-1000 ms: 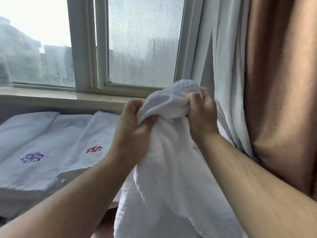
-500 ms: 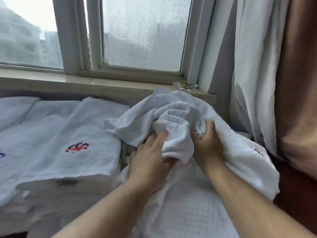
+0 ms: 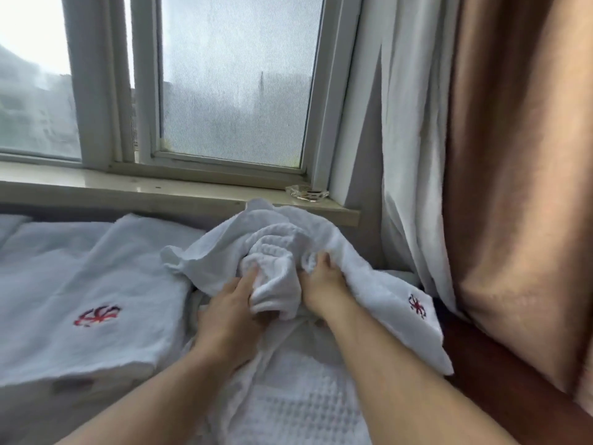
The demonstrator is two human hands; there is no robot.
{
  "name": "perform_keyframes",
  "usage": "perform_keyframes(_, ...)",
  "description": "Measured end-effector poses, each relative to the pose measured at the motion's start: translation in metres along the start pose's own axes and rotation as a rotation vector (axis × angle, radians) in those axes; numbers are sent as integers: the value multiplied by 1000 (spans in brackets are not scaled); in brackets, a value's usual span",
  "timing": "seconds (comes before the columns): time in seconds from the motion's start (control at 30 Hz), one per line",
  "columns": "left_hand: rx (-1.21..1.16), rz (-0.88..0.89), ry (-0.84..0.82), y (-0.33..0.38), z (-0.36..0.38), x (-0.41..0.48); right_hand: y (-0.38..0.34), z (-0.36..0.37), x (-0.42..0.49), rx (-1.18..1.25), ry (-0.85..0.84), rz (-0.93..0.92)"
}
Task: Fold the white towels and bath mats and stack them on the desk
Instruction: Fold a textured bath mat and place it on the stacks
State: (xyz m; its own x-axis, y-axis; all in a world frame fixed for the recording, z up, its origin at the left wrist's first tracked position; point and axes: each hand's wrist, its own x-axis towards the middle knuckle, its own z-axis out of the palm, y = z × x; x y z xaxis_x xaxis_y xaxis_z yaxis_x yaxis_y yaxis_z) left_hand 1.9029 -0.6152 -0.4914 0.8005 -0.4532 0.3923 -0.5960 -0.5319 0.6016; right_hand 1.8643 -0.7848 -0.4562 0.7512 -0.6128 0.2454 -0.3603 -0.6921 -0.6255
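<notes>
Left hand, right hand: fingers gripped crumpled white waffle-weave towel, not yet folded; folded white embroidered towels stacked left of fingers

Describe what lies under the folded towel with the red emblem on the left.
Edges of more folded white towels show beneath the emblem towel; the desk under the stack is covered.

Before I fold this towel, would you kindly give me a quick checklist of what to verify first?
1. Grip: left hand and right hand both hold the towel: ok.
2. Towel spread flat: not ok, bunched.
3. Corners found: cannot tell, buried in folds.
4. Neat folded stack at left: ok.
5. Gap between glass dish on the sill and towel: ok, apart.
</notes>
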Motion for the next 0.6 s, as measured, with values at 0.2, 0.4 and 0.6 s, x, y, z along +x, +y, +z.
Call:
perform_keyframes(0.2,-26,101,44,54,-53,-29,-43,-92,-43,16,-52,46)
perform_keyframes(0.4,-556,321,446,137,-131,-56,-111,-168,-87,648,503,-305)
perform_keyframes(0.6,-416,-30,171,142,-147,-86,-97,-195,-117,155,86,-42)
